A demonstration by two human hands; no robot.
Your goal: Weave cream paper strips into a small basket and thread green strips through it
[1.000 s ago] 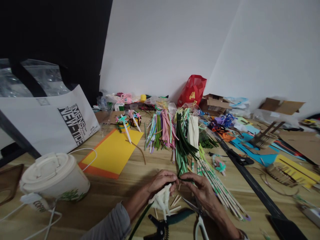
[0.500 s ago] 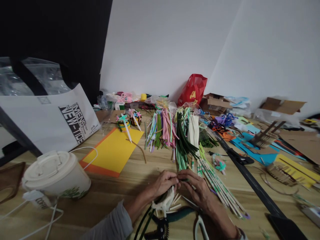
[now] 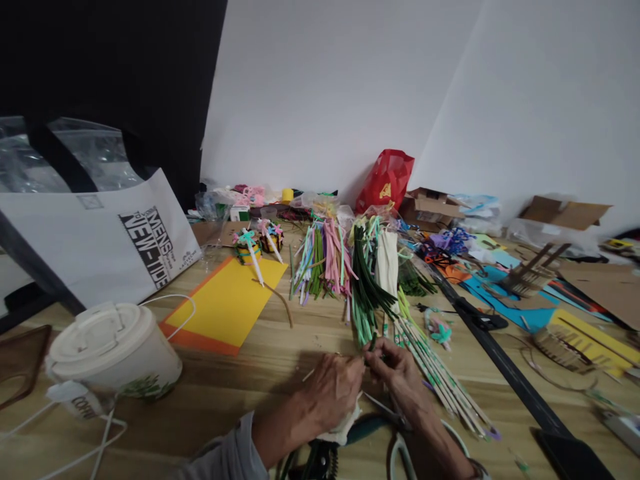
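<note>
My left hand (image 3: 334, 387) is closed, its fingers bent over a small work piece that is mostly hidden; a white part (image 3: 346, 427) shows below it. Close beside it, my right hand (image 3: 393, 370) pinches a short dark green strip (image 3: 373, 341) between thumb and fingers. Under and between my wrists lie dark-handled pliers (image 3: 367, 429) and scissors with pale handles (image 3: 401, 457). Past my hands are bundles of dark green (image 3: 367, 270), white (image 3: 387, 263) and pink (image 3: 334, 250) craft stems.
A lidded white container (image 3: 115, 347) and a large white bag (image 3: 100, 247) stand at left. Yellow paper (image 3: 230, 300) lies near small decorated pots (image 3: 247, 247). Patterned sticks (image 3: 440, 373) and a long black bar (image 3: 505, 360) are at right. A red bag (image 3: 386, 181) stands behind.
My left hand has turned over the work and now hides more of it. My right hand's fingers have drawn up into a pinch, with the green strip standing up between them.
</note>
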